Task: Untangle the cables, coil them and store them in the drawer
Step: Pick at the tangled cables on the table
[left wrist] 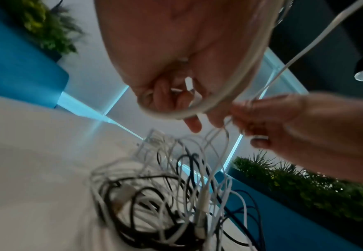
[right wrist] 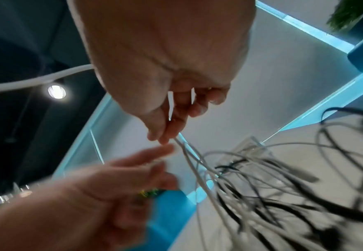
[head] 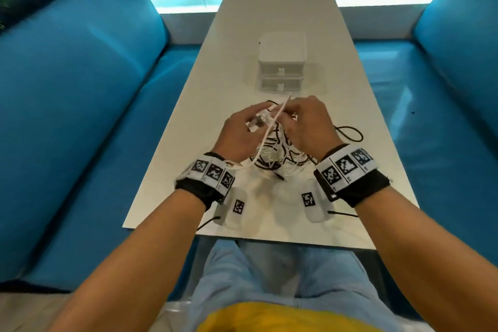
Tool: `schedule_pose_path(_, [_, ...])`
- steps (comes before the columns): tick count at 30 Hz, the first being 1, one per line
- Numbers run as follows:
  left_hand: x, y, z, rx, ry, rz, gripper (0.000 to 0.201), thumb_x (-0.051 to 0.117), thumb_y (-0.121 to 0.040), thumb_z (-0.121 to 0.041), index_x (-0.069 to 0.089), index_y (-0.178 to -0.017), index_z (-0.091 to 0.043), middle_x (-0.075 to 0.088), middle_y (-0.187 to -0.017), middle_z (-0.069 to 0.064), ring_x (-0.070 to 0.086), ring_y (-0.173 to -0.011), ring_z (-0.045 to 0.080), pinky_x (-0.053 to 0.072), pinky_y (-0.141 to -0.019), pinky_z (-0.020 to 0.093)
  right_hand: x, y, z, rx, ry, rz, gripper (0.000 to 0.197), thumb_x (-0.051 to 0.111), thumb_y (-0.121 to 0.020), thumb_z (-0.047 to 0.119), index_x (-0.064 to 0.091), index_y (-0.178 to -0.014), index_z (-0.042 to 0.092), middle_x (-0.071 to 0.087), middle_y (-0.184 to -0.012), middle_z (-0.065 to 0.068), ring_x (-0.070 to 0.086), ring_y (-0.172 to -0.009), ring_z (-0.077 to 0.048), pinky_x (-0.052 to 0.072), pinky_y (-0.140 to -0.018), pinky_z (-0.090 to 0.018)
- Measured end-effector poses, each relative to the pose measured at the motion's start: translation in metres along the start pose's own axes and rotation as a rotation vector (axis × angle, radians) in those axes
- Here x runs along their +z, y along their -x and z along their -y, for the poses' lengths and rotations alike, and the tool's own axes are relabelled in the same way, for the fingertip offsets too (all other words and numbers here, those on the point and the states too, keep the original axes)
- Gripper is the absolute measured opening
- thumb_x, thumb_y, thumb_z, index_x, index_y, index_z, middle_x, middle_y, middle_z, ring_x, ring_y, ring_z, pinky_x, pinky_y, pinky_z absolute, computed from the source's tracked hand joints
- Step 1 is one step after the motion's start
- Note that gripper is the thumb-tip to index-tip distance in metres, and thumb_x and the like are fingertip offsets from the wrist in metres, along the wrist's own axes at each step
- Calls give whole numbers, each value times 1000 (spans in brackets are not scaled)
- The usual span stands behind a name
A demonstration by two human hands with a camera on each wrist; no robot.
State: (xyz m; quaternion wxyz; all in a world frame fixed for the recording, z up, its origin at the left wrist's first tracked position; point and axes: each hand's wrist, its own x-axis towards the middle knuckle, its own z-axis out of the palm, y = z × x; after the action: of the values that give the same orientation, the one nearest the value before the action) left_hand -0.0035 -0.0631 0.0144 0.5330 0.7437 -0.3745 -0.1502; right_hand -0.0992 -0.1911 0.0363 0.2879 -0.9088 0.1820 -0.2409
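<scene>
Working a knot of cables above the white bench.

Nearest lay the tangled heap of thin white and black cables; above it the left hand curled its fingers round a thick white cable, while the right hand pinched thin white strands, fingers together. Farther off stood the small white two-drawer plastic box, both drawers closed.
</scene>
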Motion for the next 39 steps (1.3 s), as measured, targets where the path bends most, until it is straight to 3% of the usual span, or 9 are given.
schedule_pose_path(5, [28,-14,-5,23,-27,53,31,65,-82,-13,68,-113,-15,72,-107,3,66,-96,9,54,-85,28,-11,-4,9,16,-324,113,14,70,-84,19,75,-97,17,66,-74,16,60,-71,7,42,-70,-5])
schedule_pose_path(8, [27,-14,5,-52,2,21,18,61,-84,-26,75,-94,-21,75,-94,1,69,-92,13,55,-84,39,-2,1,-7,14,-381,111,35,71,-83,17,64,-116,20,62,-82,11,58,-81,-1,43,-83,-14])
schedule_pose_path(12, [15,-6,16,-53,12,-31,14,59,-91,-30,72,-88,-33,74,-89,-7,67,-87,3,53,-82,33,13,6,-27,74,-174,213,46,69,-85,34,56,-127,21,52,-106,0,50,-93,-8,37,-86,-20])
schedule_pose_path(17, [-6,-4,18,-121,22,-120,15,56,-95,-31,70,-95,-29,74,-78,-7,56,-60,-5,42,-64,23,19,4,-46,99,58,230,17,62,-88,30,65,-80,15,62,-85,-1,57,-83,-21,43,-74,-31])
schedule_pose_path(21, [-29,-5,10,-175,178,-275,19,51,-97,-20,70,-96,-17,72,-78,-1,40,-44,2,34,-45,15,9,-5,-59,267,167,209,26,55,-88,27,59,-70,8,58,-68,-8,54,-69,-29,35,-60,-29])
schedule_pose_path(26, [-58,-3,2,-151,297,-369,22,46,-100,-20,67,-96,-14,71,-83,0,39,-40,5,35,-45,15,-14,-19,-70,434,137,23,25,55,-86,24,59,-67,9,59,-69,-11,59,-75,-33,37,-64,-29])
schedule_pose_path(28, [-61,-3,2,-155,327,-361,23,45,-101,-22,67,-94,-19,72,-85,-2,38,-42,7,35,-46,15,-21,-20,-63,395,185,42,15,59,-86,28,64,-87,14,64,-93,-10,59,-96,-32,45,-79,-34])
schedule_pose_path(32, [-45,-8,-15,-92,353,-202,23,46,-101,-24,68,-93,-22,74,-87,-5,38,-44,10,34,-47,18,-18,-19,-21,24,242,188,47,68,-81,39,52,-124,28,51,-123,-4,44,-117,-25,35,-100,-43])
schedule_pose_path(39, [-21,-18,-22,-15,363,-22,35,59,-91,-2,54,-123,-17,67,-92,16,46,-49,2,38,-49,16,-10,-30,5,-44,-15,150,17,61,-91,25,71,-83,13,70,-79,-3,62,-75,-20,47,-72,-32])
